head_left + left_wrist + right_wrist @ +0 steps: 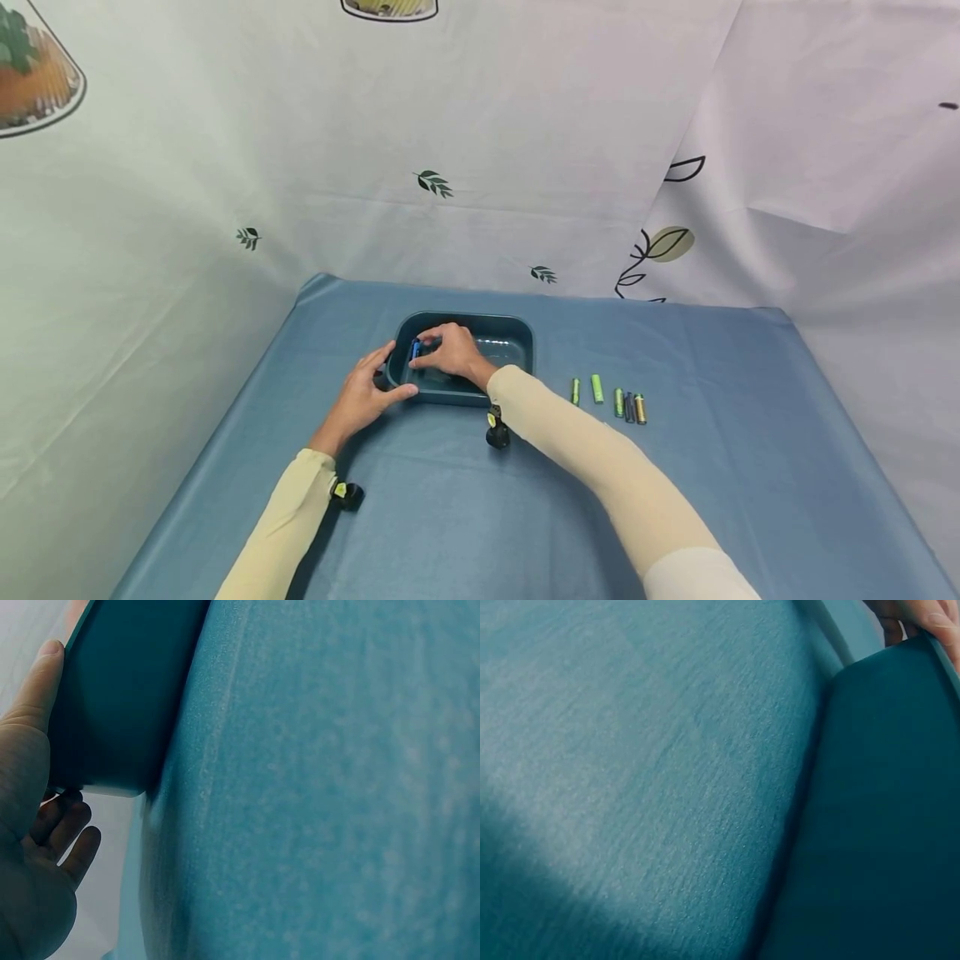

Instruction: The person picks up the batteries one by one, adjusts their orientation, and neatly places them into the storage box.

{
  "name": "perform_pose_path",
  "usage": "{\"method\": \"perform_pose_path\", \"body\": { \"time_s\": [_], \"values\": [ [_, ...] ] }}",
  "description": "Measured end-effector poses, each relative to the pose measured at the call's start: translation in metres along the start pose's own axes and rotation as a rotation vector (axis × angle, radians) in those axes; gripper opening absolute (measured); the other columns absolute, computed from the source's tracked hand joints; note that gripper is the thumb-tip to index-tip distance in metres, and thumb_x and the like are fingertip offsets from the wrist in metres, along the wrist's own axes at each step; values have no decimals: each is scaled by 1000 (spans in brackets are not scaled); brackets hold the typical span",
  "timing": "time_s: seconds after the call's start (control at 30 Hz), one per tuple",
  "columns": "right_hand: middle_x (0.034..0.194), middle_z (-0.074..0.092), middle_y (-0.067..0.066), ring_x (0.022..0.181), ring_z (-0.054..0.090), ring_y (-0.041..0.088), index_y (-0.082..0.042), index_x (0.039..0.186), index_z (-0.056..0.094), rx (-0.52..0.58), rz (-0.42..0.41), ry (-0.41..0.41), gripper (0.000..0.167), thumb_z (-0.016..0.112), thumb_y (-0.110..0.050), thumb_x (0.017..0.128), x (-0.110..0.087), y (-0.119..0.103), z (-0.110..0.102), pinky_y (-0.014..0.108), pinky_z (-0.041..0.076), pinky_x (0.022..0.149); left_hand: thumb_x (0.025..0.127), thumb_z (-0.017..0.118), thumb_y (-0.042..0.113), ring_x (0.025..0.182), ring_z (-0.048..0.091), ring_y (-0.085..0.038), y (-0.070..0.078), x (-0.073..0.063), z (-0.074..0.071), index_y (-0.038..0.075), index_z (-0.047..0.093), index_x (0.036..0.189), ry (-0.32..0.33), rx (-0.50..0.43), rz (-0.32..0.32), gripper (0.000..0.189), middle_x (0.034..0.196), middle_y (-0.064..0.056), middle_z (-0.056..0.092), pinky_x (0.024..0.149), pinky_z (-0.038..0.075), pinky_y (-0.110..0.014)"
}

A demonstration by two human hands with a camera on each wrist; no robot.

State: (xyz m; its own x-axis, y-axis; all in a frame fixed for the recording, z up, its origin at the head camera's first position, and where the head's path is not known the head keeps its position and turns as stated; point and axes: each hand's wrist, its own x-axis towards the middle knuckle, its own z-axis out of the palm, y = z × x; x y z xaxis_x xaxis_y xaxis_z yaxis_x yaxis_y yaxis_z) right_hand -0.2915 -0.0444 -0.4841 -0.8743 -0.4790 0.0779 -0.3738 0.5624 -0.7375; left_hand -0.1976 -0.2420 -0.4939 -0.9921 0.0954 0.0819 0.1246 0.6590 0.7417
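A dark teal rectangular tray (480, 398) stands on the blue cloth. My left hand (363, 396) holds its near left corner, thumb on the front rim and fingers along the left side. In the left wrist view, that thumb (39, 686) lies against the tray's wall (120, 712), the other fingers past the corner. Inside the tray, at its left end, my right hand (452, 350) pinches a blue battery (415, 350) between thumb and fingers. The right wrist view shows mostly the tray's outer wall (885, 802) and part of the left hand (934, 619).
Right of the tray, several batteries lie spaced out on the cloth: a green one (575, 392), a brighter green one (597, 388), and a close group with a dark one (629, 407) and a gold one (640, 409). White printed fabric (480, 225) hangs behind the table.
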Motion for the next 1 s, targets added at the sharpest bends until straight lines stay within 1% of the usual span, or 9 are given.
{"method": "perform_pose_path", "body": {
  "time_s": [0.27,0.5,0.73,1.0],
  "values": [
    [117,73,2,104,67,15,-15,124,76,-43,38,-2,51,88,-40,81,0,-1,2,30,57,85,85,83,48,135,46,-44,0,-1,0,16,30,163,7,-2,16,100,163,-22,31,103,43,-63],
    [111,73,-2,96,66,11,-17,121,77,-58,73,6,50,89,-42,79,2,-1,6,27,56,80,85,83,46,134,47,-44,-1,-2,0,15,31,163,12,-9,19,99,163,-22,32,102,44,-62],
    [109,71,-3,95,64,10,-19,119,77,-105,82,-6,49,89,-43,79,2,-2,9,27,55,80,84,83,49,131,49,-43,-1,-3,1,16,31,163,15,-12,15,100,163,-21,32,101,45,-61],
    [107,71,-3,90,63,9,-17,120,77,-107,85,-19,51,90,-43,78,2,-2,8,26,54,77,84,83,49,134,46,-43,1,-4,1,17,30,163,15,-10,12,100,163,-21,32,102,44,-62]
  ]
}}
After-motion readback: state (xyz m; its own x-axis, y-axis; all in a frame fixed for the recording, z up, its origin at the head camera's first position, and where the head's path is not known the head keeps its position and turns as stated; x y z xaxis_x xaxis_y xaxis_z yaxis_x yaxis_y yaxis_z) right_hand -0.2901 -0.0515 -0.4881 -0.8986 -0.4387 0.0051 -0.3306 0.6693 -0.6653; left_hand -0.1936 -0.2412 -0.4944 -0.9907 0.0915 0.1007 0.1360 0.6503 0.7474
